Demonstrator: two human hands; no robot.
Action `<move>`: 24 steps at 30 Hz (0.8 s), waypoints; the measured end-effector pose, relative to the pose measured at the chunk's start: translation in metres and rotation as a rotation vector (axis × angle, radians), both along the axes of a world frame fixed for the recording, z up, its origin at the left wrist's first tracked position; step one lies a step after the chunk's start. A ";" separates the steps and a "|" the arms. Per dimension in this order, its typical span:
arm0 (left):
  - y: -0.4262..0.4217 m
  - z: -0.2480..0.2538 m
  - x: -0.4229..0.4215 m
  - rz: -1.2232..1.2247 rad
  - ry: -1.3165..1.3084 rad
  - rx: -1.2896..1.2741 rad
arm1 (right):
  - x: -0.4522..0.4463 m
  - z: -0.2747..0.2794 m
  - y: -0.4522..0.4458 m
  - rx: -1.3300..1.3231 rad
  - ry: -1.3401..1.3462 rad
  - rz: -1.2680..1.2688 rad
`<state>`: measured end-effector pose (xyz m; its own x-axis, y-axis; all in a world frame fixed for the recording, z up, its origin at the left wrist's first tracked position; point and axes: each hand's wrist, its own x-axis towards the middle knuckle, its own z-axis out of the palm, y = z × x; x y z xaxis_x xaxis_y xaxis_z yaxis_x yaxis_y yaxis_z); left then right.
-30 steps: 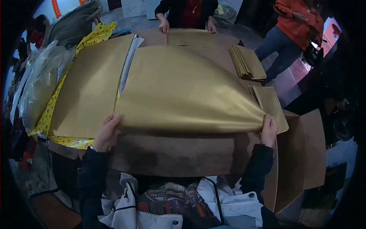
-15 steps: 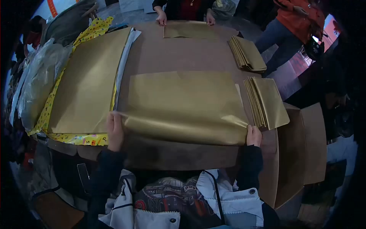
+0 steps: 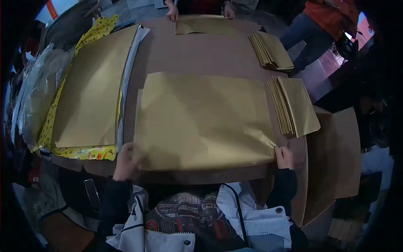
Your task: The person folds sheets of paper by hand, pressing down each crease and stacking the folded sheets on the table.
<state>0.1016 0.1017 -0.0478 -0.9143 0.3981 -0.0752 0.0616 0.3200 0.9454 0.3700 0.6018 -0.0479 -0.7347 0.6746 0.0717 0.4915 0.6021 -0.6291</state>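
Observation:
A gold paper sheet (image 3: 205, 122), seemingly folded over with a lower layer showing along its left side, lies before me on the brown table (image 3: 193, 54). My right hand (image 3: 283, 157) pinches its near right corner, where creases fan out. At the near left corner, my left hand (image 3: 127, 161) has its fingers curled at the paper's edge, partly blurred. Left of this sheet lies a stack of large gold sheets (image 3: 92, 88) on yellow patterned wrapping (image 3: 79, 153). Folded gold paper stacks (image 3: 294, 107) (image 3: 272, 50) stand at the right.
Across the table, a person's hands (image 3: 172, 12) hold a smaller gold piece (image 3: 205, 25). Another person in orange (image 3: 323, 19) stands at the back right. An open cardboard box (image 3: 331, 155) is at the near right, clear plastic (image 3: 42, 96) at the far left.
The large sheet has come down toward me from its stretched, raised position and now lies flatter and doubled over. Both hands have moved nearer to my body.

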 end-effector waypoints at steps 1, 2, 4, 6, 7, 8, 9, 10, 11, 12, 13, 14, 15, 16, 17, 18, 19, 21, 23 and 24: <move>-0.008 -0.002 -0.001 -0.041 -0.164 0.020 | 0.001 0.002 0.000 -0.002 -0.003 0.003; -0.008 0.004 -0.006 -0.065 -0.202 -0.046 | -0.001 0.005 0.000 -0.029 -0.041 0.005; 0.000 0.020 -0.012 -0.047 -0.367 0.000 | -0.009 0.007 -0.001 -0.055 -0.078 0.014; -0.003 -0.013 -0.035 0.016 -0.198 -0.090 | -0.017 0.002 -0.003 0.105 -0.154 -0.078; -0.002 -0.024 -0.043 0.077 -0.246 0.040 | -0.018 -0.002 -0.003 0.103 -0.156 -0.071; 0.008 -0.021 -0.040 0.143 -0.222 0.153 | -0.020 -0.006 -0.003 0.169 -0.148 -0.081; 0.007 -0.019 -0.040 0.152 -0.223 0.151 | -0.021 -0.008 -0.004 0.236 -0.141 -0.091; 0.005 -0.016 -0.039 0.096 -0.203 0.099 | -0.019 -0.007 -0.003 0.234 -0.142 -0.081; 0.003 -0.013 -0.037 0.039 -0.184 0.046 | -0.018 0.003 -0.005 0.133 -0.143 -0.082; 0.006 -0.005 -0.031 0.087 -0.127 -0.004 | -0.015 0.007 -0.006 0.031 -0.144 -0.085; -0.003 -0.009 -0.026 0.091 -0.130 -0.007 | -0.008 0.003 -0.004 0.043 -0.077 -0.063; -0.010 -0.006 -0.020 0.069 -0.110 -0.058 | -0.002 0.000 0.001 0.042 -0.080 -0.060; -0.013 -0.003 -0.016 0.046 -0.091 -0.109 | 0.003 -0.002 0.006 0.002 -0.083 -0.023; -0.016 0.002 -0.009 0.037 -0.033 -0.269 | 0.007 -0.005 0.010 -0.036 -0.085 0.014; -0.019 -0.002 -0.008 0.038 -0.036 -0.269 | 0.005 0.000 0.006 -0.037 -0.087 0.015; -0.025 -0.006 -0.007 0.003 -0.003 -0.297 | 0.001 0.010 -0.002 -0.052 -0.148 0.003; -0.029 -0.010 -0.007 -0.033 0.030 -0.324 | -0.001 0.015 -0.005 -0.066 -0.208 -0.008; -0.031 -0.010 -0.010 -0.069 -0.014 -0.434 | 0.001 0.007 -0.002 0.058 -0.208 0.057; -0.023 -0.006 -0.013 -0.065 -0.115 -0.201 | 0.003 0.000 0.000 0.180 -0.205 0.114; -0.014 0.010 -0.012 -0.072 -0.178 -0.178 | 0.002 -0.002 0.001 0.233 -0.219 0.149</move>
